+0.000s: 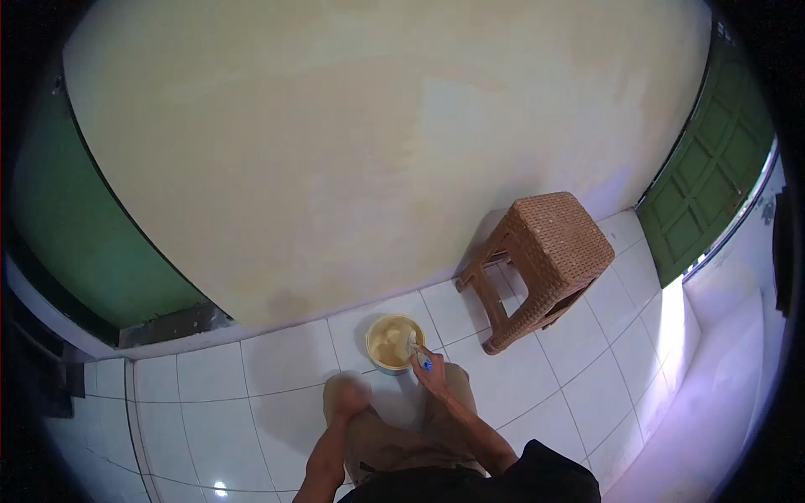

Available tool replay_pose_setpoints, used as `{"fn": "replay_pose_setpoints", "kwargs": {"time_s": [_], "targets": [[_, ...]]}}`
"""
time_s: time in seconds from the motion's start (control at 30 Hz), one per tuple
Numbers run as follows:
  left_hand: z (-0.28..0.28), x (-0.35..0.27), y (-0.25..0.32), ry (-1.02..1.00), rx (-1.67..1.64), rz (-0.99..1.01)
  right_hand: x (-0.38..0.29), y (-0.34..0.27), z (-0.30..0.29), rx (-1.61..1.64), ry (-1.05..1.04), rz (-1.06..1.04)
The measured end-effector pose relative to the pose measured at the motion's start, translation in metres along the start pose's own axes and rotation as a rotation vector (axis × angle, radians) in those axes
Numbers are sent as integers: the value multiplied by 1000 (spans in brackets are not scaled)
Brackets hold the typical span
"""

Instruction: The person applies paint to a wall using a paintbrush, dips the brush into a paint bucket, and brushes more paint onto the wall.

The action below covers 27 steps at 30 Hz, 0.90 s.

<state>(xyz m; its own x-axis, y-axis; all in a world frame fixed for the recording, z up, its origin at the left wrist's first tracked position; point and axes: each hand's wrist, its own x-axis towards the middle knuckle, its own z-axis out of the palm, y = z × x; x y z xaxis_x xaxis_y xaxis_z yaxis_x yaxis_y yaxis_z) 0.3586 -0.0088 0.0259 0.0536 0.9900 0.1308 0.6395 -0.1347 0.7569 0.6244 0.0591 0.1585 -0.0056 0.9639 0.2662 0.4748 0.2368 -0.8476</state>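
Note:
A round tub [370, 352] of yellowish paint stands on the white tiled floor, close to the wall. My right hand [430, 371] is closed on the handle of a paintbrush [412, 342], whose head is over the right side of the tub's opening; how deep the bristles reach is unclear. On my left knee rests my left hand [352, 397], blurred, its fingers hard to make out. Before me rises a wall [352, 188] with uneven patches of cream, yellow and pinkish colour.
A brown woven-pattern plastic stool [560, 239] stands right of the tub, near the wall. At the far right is a green panelled door [710, 163]. Another green door or panel [94, 207] is on the left, above a dark sill [176, 324].

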Motion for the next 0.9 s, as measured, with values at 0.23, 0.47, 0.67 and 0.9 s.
{"fn": "replay_pose_setpoints", "kwargs": {"time_s": [0.23,0.47,0.67,0.9], "targets": [[-18,0,31,-87,-79,-127,33,-50,-28,477,249,322],[-17,5,32,-139,26,-137,203,-163,-105,868,478,11],[-22,12,56,-53,35,-55,303,-238,-145,1080,539,-235],[-22,6,44,-182,71,-262,336,-259,-140,1197,553,-320]]}}
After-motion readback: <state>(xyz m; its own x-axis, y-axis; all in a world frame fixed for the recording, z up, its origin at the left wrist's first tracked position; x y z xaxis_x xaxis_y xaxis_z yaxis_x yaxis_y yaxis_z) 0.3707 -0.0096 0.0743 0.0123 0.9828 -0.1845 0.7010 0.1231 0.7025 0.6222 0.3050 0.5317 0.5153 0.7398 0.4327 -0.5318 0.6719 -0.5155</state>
